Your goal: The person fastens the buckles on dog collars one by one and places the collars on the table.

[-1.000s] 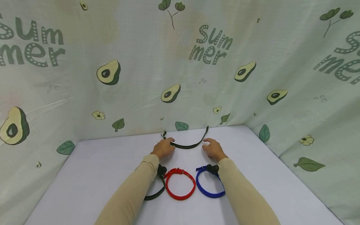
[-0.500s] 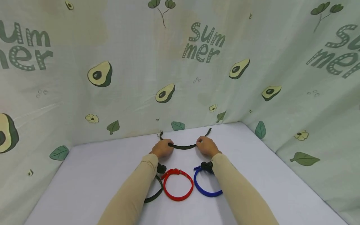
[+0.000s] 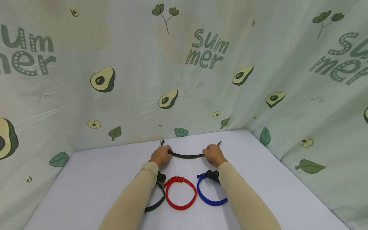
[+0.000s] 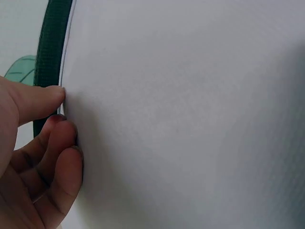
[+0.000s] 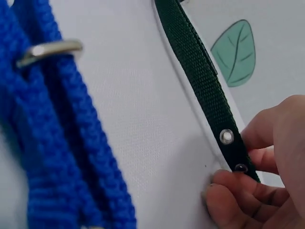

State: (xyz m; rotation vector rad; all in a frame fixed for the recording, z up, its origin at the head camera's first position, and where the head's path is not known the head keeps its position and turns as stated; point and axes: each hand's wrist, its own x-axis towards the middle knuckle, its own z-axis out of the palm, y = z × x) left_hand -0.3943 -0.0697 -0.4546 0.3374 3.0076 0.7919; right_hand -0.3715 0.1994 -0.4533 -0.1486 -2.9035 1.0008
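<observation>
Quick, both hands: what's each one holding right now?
Left hand: pinches the dark green strap near its buckle end.
Right hand: pinches the same strap's holed end.

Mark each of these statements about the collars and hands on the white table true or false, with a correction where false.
1. Both hands hold the dark green webbing strap, the left hand near one end and the right hand near the other. True.
2. The red webbing collar lies opened out flat in a straight line. False: it is closed into a ring.
3. The blue webbing collar lies to the right of the red one. True.
4. The strap in the right hand's grip has metal eyelets. True, as the right wrist view shows.
5. The table carries a patterned avocado cloth. False: it is plain white; the avocado print is on the backdrop.
</observation>
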